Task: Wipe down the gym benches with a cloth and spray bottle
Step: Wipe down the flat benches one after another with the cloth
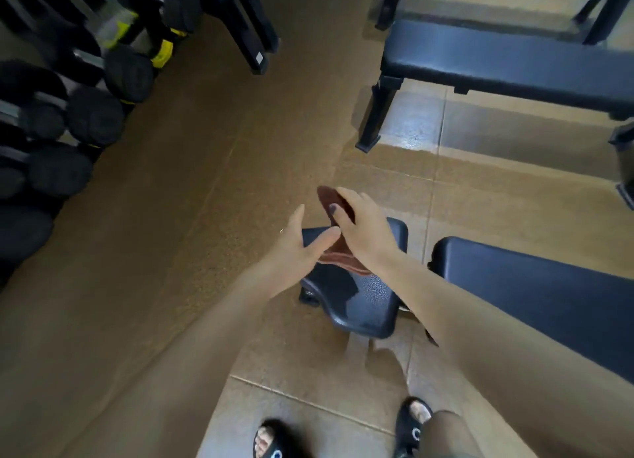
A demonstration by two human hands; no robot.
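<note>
My right hand [360, 231] grips a dark red cloth [334, 201] above the small black seat pad [363, 299] of a gym bench. The cloth sticks out past my thumb and hangs below my palm. My left hand [296, 248] is just left of it, fingers spread, its fingertips close to the cloth's lower folds; I cannot tell if they touch. The long back pad [535, 296] of the same bench runs off to the right. A second black bench [497, 59] stands farther back on the right. No spray bottle is in sight.
A rack of black dumbbells [79, 114] with yellow bands lines the left side. Black machine legs [254, 42] stand at the top centre. Brown rubber flooring covers the left, tan tiles the right. My sandalled feet [343, 433] are at the bottom edge.
</note>
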